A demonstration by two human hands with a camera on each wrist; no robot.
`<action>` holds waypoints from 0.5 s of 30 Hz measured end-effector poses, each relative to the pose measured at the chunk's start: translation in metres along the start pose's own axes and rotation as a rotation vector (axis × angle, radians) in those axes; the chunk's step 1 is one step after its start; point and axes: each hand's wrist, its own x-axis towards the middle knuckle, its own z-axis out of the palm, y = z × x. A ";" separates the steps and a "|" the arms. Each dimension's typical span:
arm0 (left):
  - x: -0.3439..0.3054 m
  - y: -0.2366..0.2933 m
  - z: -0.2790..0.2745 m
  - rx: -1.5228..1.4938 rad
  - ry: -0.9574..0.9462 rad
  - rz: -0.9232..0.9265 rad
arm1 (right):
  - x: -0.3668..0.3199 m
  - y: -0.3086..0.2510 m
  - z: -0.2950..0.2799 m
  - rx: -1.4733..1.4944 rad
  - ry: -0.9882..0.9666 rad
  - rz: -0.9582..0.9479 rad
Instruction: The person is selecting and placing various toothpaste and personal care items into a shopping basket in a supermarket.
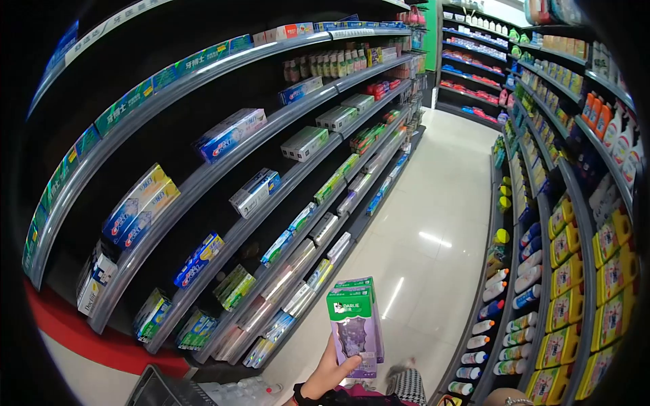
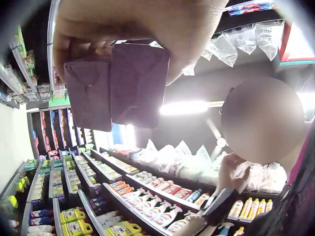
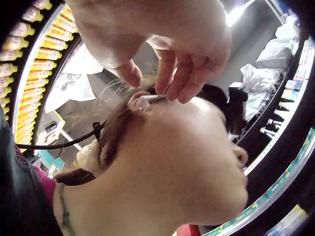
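My left hand (image 1: 328, 371) grips two DARLIE toothpaste boxes (image 1: 353, 333), green at the top and purple below, stacked one against the other and held upright above the floor. Its thumb lies across the front of the nearer box. In the left wrist view, the purple ends of both boxes (image 2: 140, 86) show under the palm. My right hand (image 3: 162, 37) is raised to the side of the head in the right wrist view. Its fingers are loosely bent, with the fingertips close by the ear (image 3: 139, 102) and a thin grey piece there; the thumb stands apart from them.
Shelves of toothpaste boxes (image 1: 230, 135) run along the left. Shelves with yellow jugs (image 1: 565, 308) and bottles (image 1: 528, 298) line the right. Between them lies a pale tiled aisle (image 1: 433, 203). A dark basket (image 1: 159, 391) is at the lower left, beside clear plastic (image 1: 237, 391).
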 end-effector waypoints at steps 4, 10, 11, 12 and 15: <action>0.061 -0.005 0.035 0.064 0.097 0.087 | -0.069 0.048 -0.092 -1.092 0.368 0.577; 0.153 -0.009 0.115 0.229 0.096 0.053 | -0.063 0.127 -0.206 -0.575 0.163 0.928; 0.160 0.006 0.143 0.123 0.153 0.033 | -0.076 0.141 -0.215 -0.479 0.201 0.921; 0.157 0.017 0.152 0.045 0.105 -0.081 | -0.097 0.147 -0.206 -0.383 0.254 0.942; 0.262 0.002 0.220 0.376 0.080 0.142 | -0.048 0.140 -0.290 -0.359 0.334 1.236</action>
